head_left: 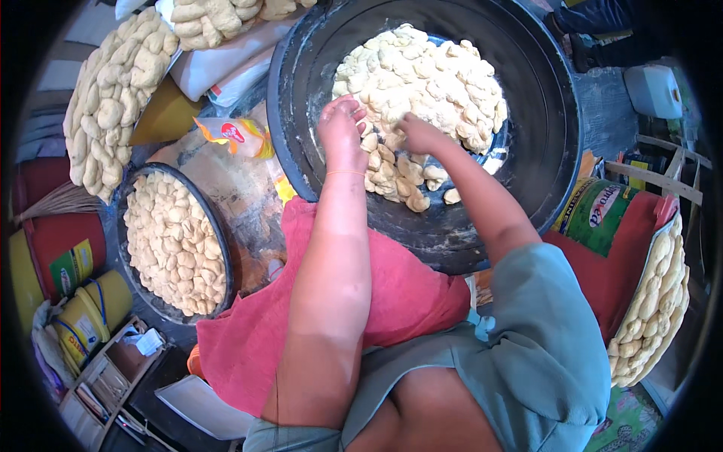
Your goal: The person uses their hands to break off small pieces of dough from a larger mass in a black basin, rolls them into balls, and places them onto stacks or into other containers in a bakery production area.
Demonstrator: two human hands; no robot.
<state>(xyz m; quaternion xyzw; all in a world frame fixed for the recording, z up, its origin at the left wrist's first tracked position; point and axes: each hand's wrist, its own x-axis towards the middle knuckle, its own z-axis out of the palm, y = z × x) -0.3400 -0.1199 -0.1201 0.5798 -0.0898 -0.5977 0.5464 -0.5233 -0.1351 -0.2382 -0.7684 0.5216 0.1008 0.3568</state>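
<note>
A wide black basin stands before me with a big heap of floured dough pieces in it. Smaller, yellower dough lumps lie at the heap's near edge. My left hand is over the heap's left edge, fingers curled in; what they hold, if anything, does not show. To its right, my right hand reaches down at the near edge of the heap, its fingertips at the dough and blurred. I cannot tell whether they grip a piece.
A round dark tub of dough lumps stands at left. Dough-laden trays rest at upper left, another tray at right by a red bucket. A yellow-and-clear plastic packet lies beside the basin. A red cloth covers my lap.
</note>
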